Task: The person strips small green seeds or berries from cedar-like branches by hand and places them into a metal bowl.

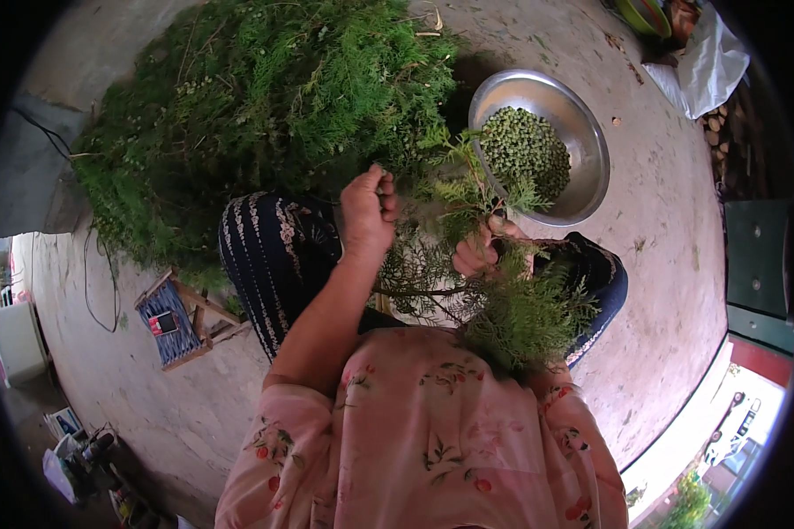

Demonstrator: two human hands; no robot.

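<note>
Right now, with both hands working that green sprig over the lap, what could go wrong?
1. The metal bowl of small green buds sits past the knees, so anything picked by the right hand could drop on the concrete floor short of the rim.
2. The sprig partly hides the right hand's fingers, so a slip may go unseen.
3. The left hand pinches thin foliage, which might tear.

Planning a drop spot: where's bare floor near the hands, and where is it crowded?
Free: bare concrete right of the metal bowl, out toward the green door; also the floor below and left of the small woven stool. Crowded: the green branch pile fills the upper left, and the sprigs between left hand and right hand cover the lap.
</note>
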